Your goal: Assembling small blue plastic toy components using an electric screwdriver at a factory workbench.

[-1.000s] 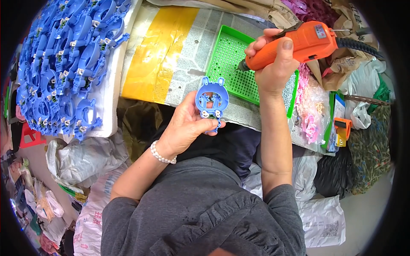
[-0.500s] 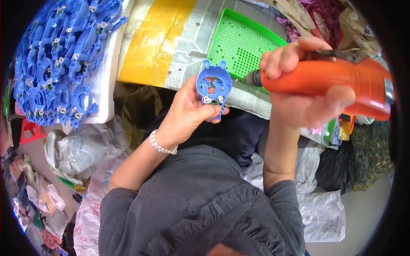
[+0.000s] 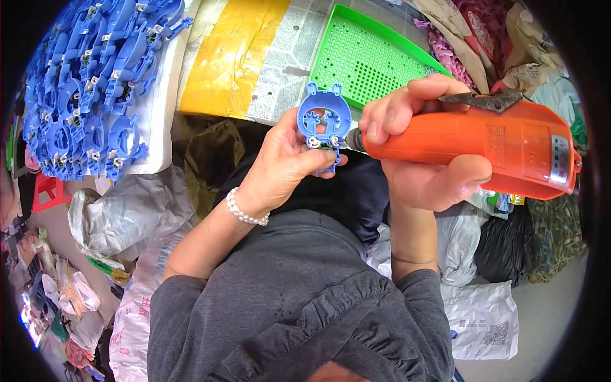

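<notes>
Between the thumb and fingers of my left hand (image 3: 283, 153) is a blue plastic toy part (image 3: 324, 114), a ring-shaped shell with two small ears on top and white pieces fitted lower down. My right hand (image 3: 414, 159) is wrapped round an orange electric screwdriver (image 3: 471, 146), held nearly level with its dark nose pointing left. The screwdriver's tip is close beside the lower right white piece of the part; whether it touches a screw is too small to tell. Just behind lies a shallow green perforated tray (image 3: 375, 60).
Many similar blue parts (image 3: 95, 89) stand in rows on a white foam board (image 3: 156, 137) at the left. Yellow tape (image 3: 232, 54) crosses the grey patterned work surface. Pink pieces (image 3: 452, 60) fill an open bag at the far right. Plastic bags (image 3: 127, 210) lie around me.
My right hand has brought the screwdriver left and down, so its tip is now at the blue part. My left hand has shifted the part slightly right.
</notes>
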Available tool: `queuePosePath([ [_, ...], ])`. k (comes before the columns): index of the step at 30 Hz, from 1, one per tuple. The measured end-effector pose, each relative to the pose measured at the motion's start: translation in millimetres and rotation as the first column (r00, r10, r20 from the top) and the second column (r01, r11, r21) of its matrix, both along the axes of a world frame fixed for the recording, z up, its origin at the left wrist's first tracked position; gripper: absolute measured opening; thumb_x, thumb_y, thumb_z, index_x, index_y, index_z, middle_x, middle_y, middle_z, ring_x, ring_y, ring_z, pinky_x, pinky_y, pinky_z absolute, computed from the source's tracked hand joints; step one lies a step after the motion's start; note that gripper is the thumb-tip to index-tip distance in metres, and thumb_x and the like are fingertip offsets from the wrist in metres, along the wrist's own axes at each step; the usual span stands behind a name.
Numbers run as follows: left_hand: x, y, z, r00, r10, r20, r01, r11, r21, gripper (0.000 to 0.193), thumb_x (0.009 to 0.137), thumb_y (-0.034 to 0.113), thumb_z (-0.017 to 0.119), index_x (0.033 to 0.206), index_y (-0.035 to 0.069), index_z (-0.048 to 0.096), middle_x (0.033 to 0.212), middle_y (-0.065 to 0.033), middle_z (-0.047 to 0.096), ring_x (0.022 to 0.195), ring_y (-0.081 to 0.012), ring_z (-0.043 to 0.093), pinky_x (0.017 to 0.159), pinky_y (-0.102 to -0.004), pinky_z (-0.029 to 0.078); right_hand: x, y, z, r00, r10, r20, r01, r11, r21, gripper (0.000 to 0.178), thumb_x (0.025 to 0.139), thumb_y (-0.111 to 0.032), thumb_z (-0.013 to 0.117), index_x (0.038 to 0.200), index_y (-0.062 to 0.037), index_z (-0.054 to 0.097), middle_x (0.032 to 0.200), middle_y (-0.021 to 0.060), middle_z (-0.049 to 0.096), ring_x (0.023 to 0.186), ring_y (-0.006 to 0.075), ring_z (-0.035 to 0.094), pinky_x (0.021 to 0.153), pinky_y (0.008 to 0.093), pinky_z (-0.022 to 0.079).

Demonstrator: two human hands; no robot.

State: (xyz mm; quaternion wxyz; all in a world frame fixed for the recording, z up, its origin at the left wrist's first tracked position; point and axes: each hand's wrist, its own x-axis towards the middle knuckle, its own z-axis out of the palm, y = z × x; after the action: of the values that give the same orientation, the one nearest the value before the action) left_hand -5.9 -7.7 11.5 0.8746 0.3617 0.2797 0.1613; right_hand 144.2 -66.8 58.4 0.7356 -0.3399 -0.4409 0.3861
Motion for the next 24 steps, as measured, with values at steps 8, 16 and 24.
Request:
queuePosePath([
  [8, 0, -4, 0, 1.000, 0.008, 0.025, -0.008, 1.000, -0.005, 0.048, 0.077, -0.003, 0.062, 0.119, 0.003, 0.040, 0.107, -0.0084, 0.057, 0.084, -0.0188, 0.065, 0.063, -0.0256, 0.054, -6, -7, 1, 0.997, -0.081, -0.009, 0.079, 0.989, -0.129, 0.092, 0.066, -0.083, 0.047, 0.120, -0.0083, 0.045, 0.081, 0.0020, 0.054, 0.067, 0.0164, 0.052, 0.067, 0.0348, 0.044],
  [16, 4, -13, -4, 0.995, 0.097, 0.039, -0.097, 0.995, -0.004, 0.043, 0.075, -0.006, 0.062, 0.114, 0.002, 0.044, 0.100, -0.0084, 0.060, 0.081, -0.0169, 0.065, 0.062, -0.0249, 0.053, -17, -10, 8, 0.980, -0.176, 0.094, 0.195, 0.948, -0.253, 0.084, 0.066, -0.078, 0.055, 0.110, -0.0069, 0.047, 0.077, 0.0038, 0.052, 0.062, 0.0175, 0.052, 0.062, 0.0351, 0.044],
  [24, 2, -10, -1, 0.997, 0.057, 0.058, -0.054, 0.997, -0.056, 0.041, 0.075, -0.006, 0.061, 0.112, 0.001, 0.045, 0.101, -0.0091, 0.060, 0.080, -0.0178, 0.065, 0.063, -0.0257, 0.053, -10, -12, 20, 0.990, -0.055, 0.128, 0.086, 0.964, -0.251, 0.086, 0.065, -0.071, 0.064, 0.109, 0.0000, 0.046, 0.079, 0.0068, 0.055, 0.061, 0.0183, 0.054, 0.060, 0.0339, 0.045],
])
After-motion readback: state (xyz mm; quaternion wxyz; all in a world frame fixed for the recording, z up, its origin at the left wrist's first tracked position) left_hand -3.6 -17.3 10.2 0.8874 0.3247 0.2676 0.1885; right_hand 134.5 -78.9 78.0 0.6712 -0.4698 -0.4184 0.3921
